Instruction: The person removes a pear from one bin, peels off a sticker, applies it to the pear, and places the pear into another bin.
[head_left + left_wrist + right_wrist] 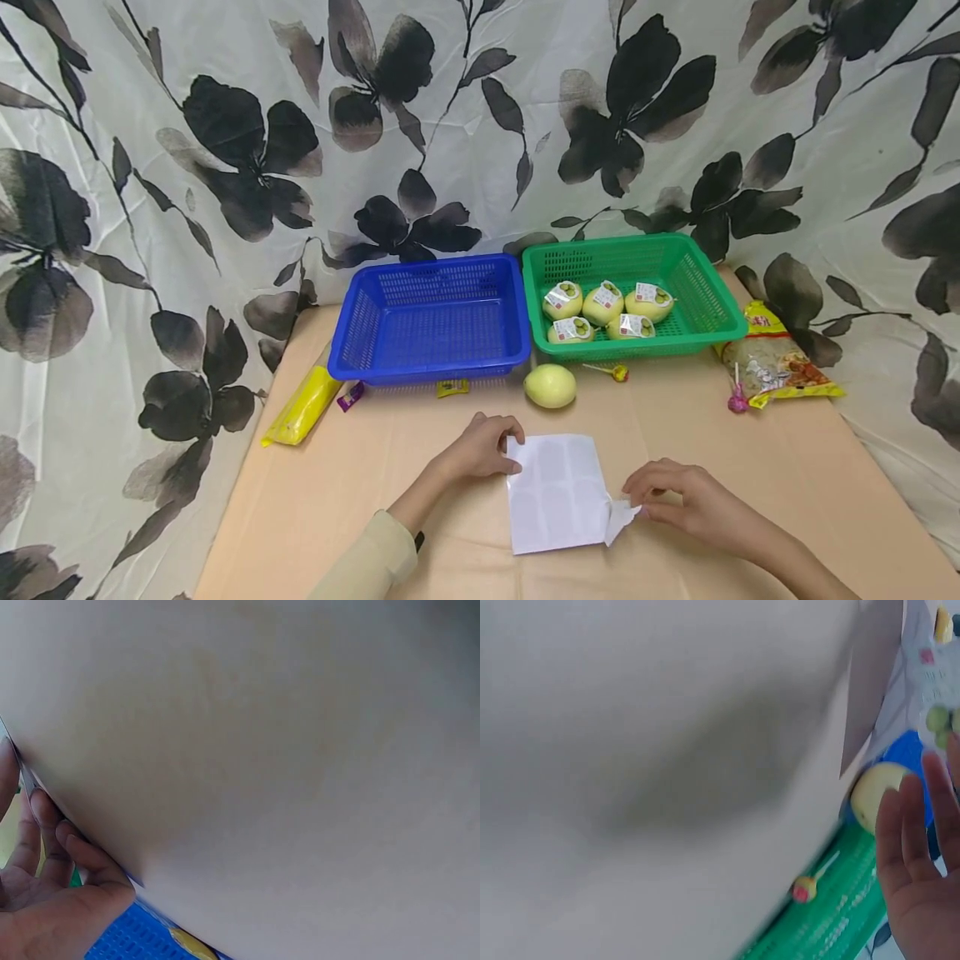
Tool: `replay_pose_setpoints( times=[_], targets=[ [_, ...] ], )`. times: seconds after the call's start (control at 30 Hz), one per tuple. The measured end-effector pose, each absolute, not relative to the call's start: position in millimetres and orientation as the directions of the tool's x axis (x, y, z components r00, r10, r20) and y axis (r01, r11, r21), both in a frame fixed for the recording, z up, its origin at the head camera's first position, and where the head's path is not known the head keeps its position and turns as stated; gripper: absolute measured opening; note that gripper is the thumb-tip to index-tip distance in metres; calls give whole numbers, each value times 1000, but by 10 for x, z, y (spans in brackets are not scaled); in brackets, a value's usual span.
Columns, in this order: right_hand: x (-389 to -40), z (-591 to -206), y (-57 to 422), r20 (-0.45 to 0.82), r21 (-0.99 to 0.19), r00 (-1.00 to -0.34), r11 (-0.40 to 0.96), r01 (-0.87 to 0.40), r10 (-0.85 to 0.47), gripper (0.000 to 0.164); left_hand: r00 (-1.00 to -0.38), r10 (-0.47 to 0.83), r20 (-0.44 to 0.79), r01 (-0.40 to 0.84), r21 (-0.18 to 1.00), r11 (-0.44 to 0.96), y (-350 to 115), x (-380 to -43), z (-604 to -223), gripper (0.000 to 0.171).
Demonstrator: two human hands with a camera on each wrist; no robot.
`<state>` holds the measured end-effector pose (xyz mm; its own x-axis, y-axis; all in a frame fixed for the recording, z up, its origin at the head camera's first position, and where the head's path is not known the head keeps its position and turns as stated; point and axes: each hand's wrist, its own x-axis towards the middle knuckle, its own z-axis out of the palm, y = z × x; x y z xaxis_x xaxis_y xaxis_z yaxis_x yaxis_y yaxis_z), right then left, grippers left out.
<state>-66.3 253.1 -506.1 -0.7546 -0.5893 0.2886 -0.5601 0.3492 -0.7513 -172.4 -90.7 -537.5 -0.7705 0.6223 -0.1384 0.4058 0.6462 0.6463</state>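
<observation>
My left hand (483,450) pinches the upper left edge of a white sticker sheet (558,487), whose faint grid of panels faces up in the head view. At its lower right corner a sticker (619,521) is partly lifted and bent, and my right hand (678,500) pinches it. Printed green fruit shows on the sticker (936,694) in the right wrist view. Behind the sheet sits a pale yellow-green melon (550,387) with no label showing. Several similar melons (572,331) with white labels lie in the green basket (720,329).
A blue basket (427,325) stands left of the green one. Before them lie a yellow lollipop (619,373), a purple candy (350,396) and a yellow candy (452,387). A yellow package (303,406) lies left; a snack bag (776,358) and pink lollipop (738,402) lie right.
</observation>
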Motion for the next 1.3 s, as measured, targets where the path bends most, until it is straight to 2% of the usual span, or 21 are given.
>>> replay_pose_setpoints(
  times=[0.23, 0.43, 0.6, 0.73, 0.9, 1.07, 1.3],
  targets=[
    [-690, -5190, 2218, 158, -838, -810, 357, -412, -565, 22, -771, 624, -128, 410, 649, 640, -901, -1713, -5378, 33],
    [-667, -5234, 2131, 144, -853, -831, 359, -380, -538, 29, -776, 616, -131, 409, 639, 651, -891, -1705, -5397, 33],
    [-634, -5180, 2181, 128, -824, -851, 422, -376, -509, 26, -788, 594, -165, 374, 637, 674, -897, -1704, -5384, 32],
    [-609, -5118, 2239, 163, -773, -826, 450, -447, -539, 30, -785, 597, -166, 382, 630, 676, -891, -1706, -5375, 32],
    [-569, -5000, 2317, 203, -727, -765, 429, -536, -611, 37, -787, 592, -173, 379, 621, 686, -889, -1706, -5360, 32],
    [-528, -4907, 2431, 166, -780, -736, 369, -505, -656, 31, -793, 575, -201, 347, 626, 698, -882, -1704, -5332, 32],
    [-498, -4849, 2523, 142, -817, -709, 323, -478, -691, 33, -797, 564, -214, 333, 624, 707, -863, -1693, -5337, 31]
  ],
)
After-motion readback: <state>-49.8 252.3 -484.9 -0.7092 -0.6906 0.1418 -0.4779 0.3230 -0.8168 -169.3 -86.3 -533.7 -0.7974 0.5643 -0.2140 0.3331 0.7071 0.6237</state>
